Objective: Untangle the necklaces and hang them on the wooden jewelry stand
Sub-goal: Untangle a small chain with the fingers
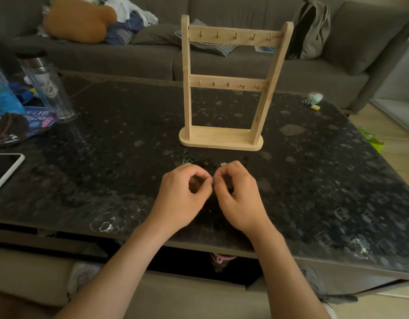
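both forearms crossed the near edge of the dark glass-topped table [107,134], and open tabletop spread wide to the right. the wooden jewelry stand [228,82] stood upright mid-table, well back from every edge. a clear bottle [49,88] and a phone [3,169] kept to the left side. the left hand [183,194] and right hand [241,196] met fingertip to fingertip, each pinching a bit of the tangled necklaces [202,161], heaped between the hands and the stand's base.
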`<act>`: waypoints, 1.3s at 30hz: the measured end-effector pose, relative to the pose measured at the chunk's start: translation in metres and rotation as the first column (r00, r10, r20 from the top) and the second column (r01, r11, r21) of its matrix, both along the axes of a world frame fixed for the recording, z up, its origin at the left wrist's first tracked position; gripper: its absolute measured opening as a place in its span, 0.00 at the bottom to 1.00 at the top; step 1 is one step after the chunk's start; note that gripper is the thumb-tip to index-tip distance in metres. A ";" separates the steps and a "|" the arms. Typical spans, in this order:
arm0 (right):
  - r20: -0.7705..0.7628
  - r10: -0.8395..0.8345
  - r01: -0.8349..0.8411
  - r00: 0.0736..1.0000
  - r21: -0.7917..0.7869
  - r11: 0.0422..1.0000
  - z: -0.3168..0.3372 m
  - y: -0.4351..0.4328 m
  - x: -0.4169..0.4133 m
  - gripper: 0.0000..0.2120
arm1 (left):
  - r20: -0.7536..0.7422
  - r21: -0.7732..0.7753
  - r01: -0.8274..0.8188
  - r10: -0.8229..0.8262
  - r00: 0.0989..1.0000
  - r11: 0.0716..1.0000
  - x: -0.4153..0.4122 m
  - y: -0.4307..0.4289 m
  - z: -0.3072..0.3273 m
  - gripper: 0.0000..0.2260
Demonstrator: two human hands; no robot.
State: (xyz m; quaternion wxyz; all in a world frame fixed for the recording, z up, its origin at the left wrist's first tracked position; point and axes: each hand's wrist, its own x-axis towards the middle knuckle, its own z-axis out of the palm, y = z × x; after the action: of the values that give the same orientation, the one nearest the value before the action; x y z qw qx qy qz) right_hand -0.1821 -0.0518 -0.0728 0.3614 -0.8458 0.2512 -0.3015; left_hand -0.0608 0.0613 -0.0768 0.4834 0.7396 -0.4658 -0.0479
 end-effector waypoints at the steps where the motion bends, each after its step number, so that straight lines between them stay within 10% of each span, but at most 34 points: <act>1: -0.006 0.007 -0.007 1.000 0.007 1.000 0.000 0.000 0.000 0.07 | -0.006 0.012 0.004 -0.004 1.000 1.000 0.000 0.000 -0.001 0.02; 19: -0.054 0.035 -0.035 0.998 0.001 0.999 -0.001 0.004 -0.001 0.07 | -0.181 0.177 0.142 -0.110 0.977 0.974 0.013 0.002 0.006 0.04; 33: -0.011 -0.022 0.023 1.000 0.080 0.997 -0.002 0.004 -0.001 0.09 | -0.025 0.299 0.122 -0.120 0.992 0.946 0.013 0.002 0.017 0.05; 39: 0.033 0.035 -0.040 0.999 0.181 0.983 0.004 0.000 -0.003 0.09 | -0.103 0.150 0.114 -0.099 0.990 0.982 0.009 0.001 0.015 0.03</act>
State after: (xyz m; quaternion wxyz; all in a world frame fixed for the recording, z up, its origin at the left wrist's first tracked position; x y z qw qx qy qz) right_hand -0.1853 -0.0523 -0.0685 0.4464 -0.8093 0.2564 -0.2828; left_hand -0.0514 0.0626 -0.0623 0.4425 0.7462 -0.4758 -0.1452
